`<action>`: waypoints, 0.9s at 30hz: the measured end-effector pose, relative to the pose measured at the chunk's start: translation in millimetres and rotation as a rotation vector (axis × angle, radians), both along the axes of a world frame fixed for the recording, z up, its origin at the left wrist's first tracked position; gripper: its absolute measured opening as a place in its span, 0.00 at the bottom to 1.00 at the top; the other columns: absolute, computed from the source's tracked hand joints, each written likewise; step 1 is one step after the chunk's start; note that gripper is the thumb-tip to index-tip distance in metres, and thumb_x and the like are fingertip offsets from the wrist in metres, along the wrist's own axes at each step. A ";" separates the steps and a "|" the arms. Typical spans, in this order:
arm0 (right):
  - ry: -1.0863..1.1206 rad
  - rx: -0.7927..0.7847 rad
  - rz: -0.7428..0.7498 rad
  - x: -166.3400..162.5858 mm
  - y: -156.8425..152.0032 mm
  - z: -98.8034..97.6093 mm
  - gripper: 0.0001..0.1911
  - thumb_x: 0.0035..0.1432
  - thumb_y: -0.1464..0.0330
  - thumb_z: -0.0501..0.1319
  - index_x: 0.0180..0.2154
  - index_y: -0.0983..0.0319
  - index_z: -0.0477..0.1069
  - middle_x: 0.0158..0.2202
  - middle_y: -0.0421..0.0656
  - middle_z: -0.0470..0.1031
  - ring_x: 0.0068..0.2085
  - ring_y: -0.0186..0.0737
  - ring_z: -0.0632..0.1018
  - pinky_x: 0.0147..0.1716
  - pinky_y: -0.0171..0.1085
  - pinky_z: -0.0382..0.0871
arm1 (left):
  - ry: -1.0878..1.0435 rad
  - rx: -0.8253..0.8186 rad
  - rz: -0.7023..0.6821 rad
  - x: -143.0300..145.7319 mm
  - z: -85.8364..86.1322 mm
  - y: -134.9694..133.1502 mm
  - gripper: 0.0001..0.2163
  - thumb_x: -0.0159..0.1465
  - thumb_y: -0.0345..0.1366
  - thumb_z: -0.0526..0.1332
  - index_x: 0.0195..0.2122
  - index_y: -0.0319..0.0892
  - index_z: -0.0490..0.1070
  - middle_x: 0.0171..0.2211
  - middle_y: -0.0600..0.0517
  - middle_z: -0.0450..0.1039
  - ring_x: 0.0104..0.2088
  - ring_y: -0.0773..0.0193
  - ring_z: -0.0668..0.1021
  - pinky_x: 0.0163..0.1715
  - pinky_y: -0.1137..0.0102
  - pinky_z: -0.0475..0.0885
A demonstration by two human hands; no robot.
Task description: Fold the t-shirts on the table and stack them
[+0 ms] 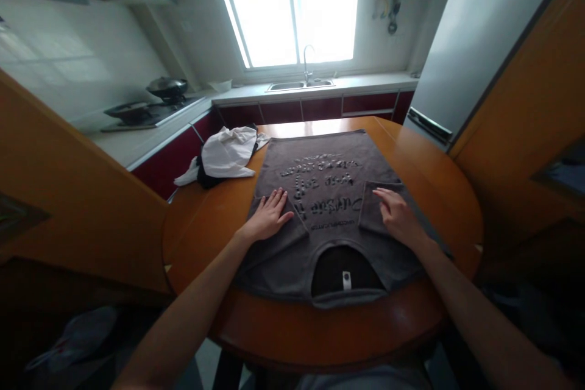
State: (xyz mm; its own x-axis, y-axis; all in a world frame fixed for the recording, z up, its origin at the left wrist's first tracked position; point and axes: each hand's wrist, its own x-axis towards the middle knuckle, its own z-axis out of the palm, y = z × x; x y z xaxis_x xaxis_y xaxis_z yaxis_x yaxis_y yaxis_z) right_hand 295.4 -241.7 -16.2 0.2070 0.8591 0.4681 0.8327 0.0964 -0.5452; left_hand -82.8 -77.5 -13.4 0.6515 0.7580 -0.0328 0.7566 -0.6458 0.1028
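We see the fingers [276, 198] of the left hand [269, 218] stretched and slightly apart, flat on a folded-in sleeve of the grey T-shirt [329, 158]. The right hand [398, 218] lies the same way on the other sleeve, fingers apart, holding nothing. Under both hands the shirt is spread on the round wooden surface [425, 164], pale lettering up, collar nearest us. Beyond the left fingers lies a white cloth [228, 152].

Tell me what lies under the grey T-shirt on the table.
The grey T-shirt lies flat on the round wooden table, whose bare top shows around it. The left hand and right hand rest on its folded-in sleeves. Anything else beneath the cloth is hidden.
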 end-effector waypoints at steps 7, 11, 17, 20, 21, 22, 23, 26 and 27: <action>-0.220 -0.301 0.048 -25.0 -7.4 -9.2 0.28 0.70 0.60 0.48 0.67 0.60 0.62 0.72 0.51 0.56 0.72 0.51 0.57 0.69 0.57 0.50 | -0.053 0.006 0.051 1.7 -2.1 3.8 0.37 0.72 0.57 0.42 0.74 0.36 0.48 0.74 0.38 0.38 0.74 0.46 0.45 0.69 0.46 0.44; -0.341 -0.414 0.047 -28.6 -9.1 -12.3 0.29 0.72 0.58 0.46 0.69 0.58 0.58 0.74 0.50 0.51 0.73 0.50 0.52 0.69 0.59 0.46 | -0.116 0.029 0.028 0.0 -0.6 3.7 0.37 0.71 0.59 0.44 0.73 0.38 0.49 0.74 0.38 0.39 0.74 0.46 0.46 0.69 0.45 0.44; -0.379 -0.435 0.047 -24.0 -6.7 -15.0 0.30 0.72 0.57 0.45 0.70 0.59 0.57 0.74 0.51 0.50 0.73 0.50 0.52 0.69 0.58 0.47 | -0.118 -0.042 -0.017 -0.2 8.9 -2.3 0.35 0.71 0.59 0.46 0.74 0.46 0.47 0.75 0.43 0.39 0.74 0.45 0.43 0.69 0.42 0.41; -0.391 -0.426 0.044 -22.1 -6.2 -17.3 0.30 0.72 0.56 0.44 0.70 0.59 0.58 0.73 0.51 0.51 0.73 0.50 0.53 0.68 0.59 0.48 | -0.114 -0.112 -0.017 -0.1 19.7 -4.6 0.35 0.71 0.59 0.47 0.74 0.46 0.48 0.74 0.43 0.40 0.74 0.43 0.45 0.68 0.40 0.43; -0.394 -0.423 0.044 -21.7 -6.0 -18.2 0.30 0.72 0.56 0.44 0.69 0.59 0.58 0.73 0.51 0.51 0.73 0.50 0.53 0.68 0.59 0.49 | -0.134 -0.126 -0.010 -0.4 23.7 -5.6 0.35 0.71 0.59 0.47 0.74 0.46 0.48 0.74 0.43 0.41 0.74 0.44 0.46 0.68 0.41 0.44; -0.396 -0.421 0.042 -21.4 -5.9 -19.1 0.31 0.72 0.56 0.44 0.69 0.59 0.58 0.73 0.51 0.51 0.73 0.50 0.53 0.68 0.59 0.49 | -0.158 -0.132 -0.005 -0.6 27.1 -7.3 0.34 0.72 0.58 0.47 0.74 0.46 0.48 0.74 0.43 0.42 0.73 0.45 0.47 0.68 0.42 0.46; -0.399 -0.421 0.041 -21.1 -5.9 -19.9 0.31 0.72 0.56 0.44 0.69 0.60 0.58 0.73 0.51 0.51 0.73 0.50 0.53 0.69 0.58 0.48 | -0.183 -0.124 -0.005 -0.5 29.3 -9.8 0.33 0.72 0.57 0.46 0.74 0.46 0.48 0.74 0.44 0.43 0.74 0.46 0.48 0.69 0.43 0.46; -0.402 -0.418 0.041 -20.2 -5.8 -22.3 0.31 0.71 0.56 0.43 0.70 0.59 0.58 0.73 0.51 0.52 0.73 0.50 0.54 0.68 0.59 0.49 | -0.195 -0.081 -0.044 2.1 26.8 -23.6 0.32 0.73 0.56 0.48 0.73 0.48 0.50 0.74 0.44 0.45 0.74 0.46 0.47 0.69 0.44 0.44; -0.403 -0.417 0.041 -19.8 -5.7 -23.1 0.31 0.71 0.55 0.43 0.69 0.59 0.58 0.73 0.51 0.52 0.73 0.50 0.54 0.68 0.59 0.49 | -0.184 -0.072 -0.053 3.1 24.0 -29.1 0.32 0.72 0.56 0.49 0.73 0.48 0.51 0.74 0.44 0.45 0.74 0.46 0.47 0.69 0.43 0.43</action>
State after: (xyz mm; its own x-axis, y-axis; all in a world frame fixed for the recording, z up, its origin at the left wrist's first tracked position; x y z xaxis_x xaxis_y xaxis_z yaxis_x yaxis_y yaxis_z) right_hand 275.6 -247.3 -39.4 0.0455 0.9913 0.1237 0.9826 -0.0221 -0.1843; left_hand -79.7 -106.6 10.6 0.6904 0.7224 0.0377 0.6859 -0.6703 0.2832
